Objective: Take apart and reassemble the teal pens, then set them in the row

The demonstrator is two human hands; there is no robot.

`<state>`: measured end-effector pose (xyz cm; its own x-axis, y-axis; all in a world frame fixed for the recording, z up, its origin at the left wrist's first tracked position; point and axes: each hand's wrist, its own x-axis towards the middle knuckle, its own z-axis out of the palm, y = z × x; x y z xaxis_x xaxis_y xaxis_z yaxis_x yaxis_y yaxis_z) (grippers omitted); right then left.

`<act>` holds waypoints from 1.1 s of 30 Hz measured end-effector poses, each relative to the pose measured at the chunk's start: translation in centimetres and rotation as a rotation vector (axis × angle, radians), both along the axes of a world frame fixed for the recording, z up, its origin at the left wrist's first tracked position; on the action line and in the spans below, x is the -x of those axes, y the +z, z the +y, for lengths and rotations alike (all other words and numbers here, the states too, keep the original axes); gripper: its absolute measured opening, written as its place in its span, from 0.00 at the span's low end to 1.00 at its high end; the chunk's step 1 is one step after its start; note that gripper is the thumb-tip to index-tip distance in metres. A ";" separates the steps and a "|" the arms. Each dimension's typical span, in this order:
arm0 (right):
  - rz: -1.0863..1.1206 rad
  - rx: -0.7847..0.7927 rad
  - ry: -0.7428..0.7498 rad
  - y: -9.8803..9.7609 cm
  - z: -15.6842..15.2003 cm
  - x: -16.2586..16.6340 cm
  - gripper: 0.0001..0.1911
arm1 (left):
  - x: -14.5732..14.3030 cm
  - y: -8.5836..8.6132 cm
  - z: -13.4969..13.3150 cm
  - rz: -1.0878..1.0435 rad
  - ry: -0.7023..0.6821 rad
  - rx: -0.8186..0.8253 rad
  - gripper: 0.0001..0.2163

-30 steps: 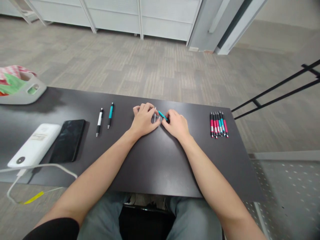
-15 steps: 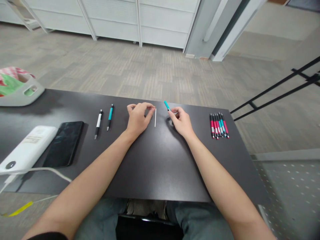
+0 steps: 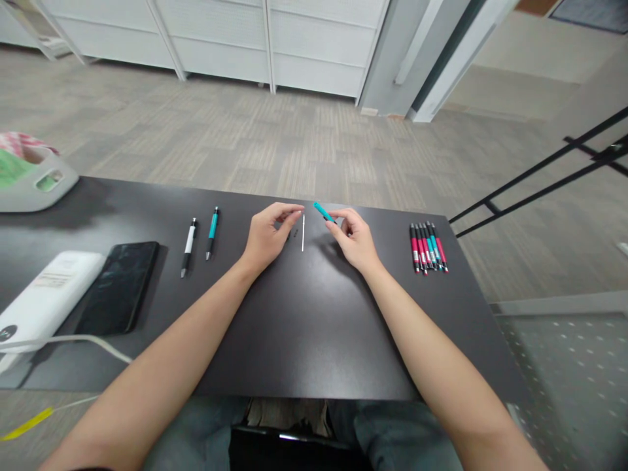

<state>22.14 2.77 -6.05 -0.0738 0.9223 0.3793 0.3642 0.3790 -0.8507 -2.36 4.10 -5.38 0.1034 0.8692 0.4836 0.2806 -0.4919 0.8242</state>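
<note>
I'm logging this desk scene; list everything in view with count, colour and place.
refill: 1, white, on table between the hands
pen barrel: 1, teal, in right hand
pens: 2, white and teal, left of left hand
pen bundle: several, red and teal, table's right end
phone: 1, black, left
power bank: 1, white, far left, cabled
basket: 1, grey, far-left corner
table: 1, black
left hand: beside refill
right hand: holds barrel
</note>
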 end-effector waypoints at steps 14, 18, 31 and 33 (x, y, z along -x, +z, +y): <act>0.018 -0.016 0.061 -0.3 0.2 0.0 0.06 | -0.1 0.6 -0.2 -0.047 0.023 0.129 0.04; 0.007 -0.023 0.056 -0.5 0.3 -0.1 0.07 | 0.1 0.6 -0.2 -0.053 0.023 0.114 0.03; -0.033 0.015 0.047 0.0 0.1 0.1 0.06 | -0.3 0.8 -0.5 -0.076 -0.107 0.037 0.06; -0.045 0.024 0.049 0.2 -0.1 0.2 0.06 | -0.4 0.8 -0.5 -0.089 -0.126 0.026 0.08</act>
<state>21.94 2.70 -5.87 -0.1355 0.9260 0.3522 0.3837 0.3768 -0.8430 -1.95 3.56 -4.54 0.1701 0.8646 0.4729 0.1434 -0.4965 0.8561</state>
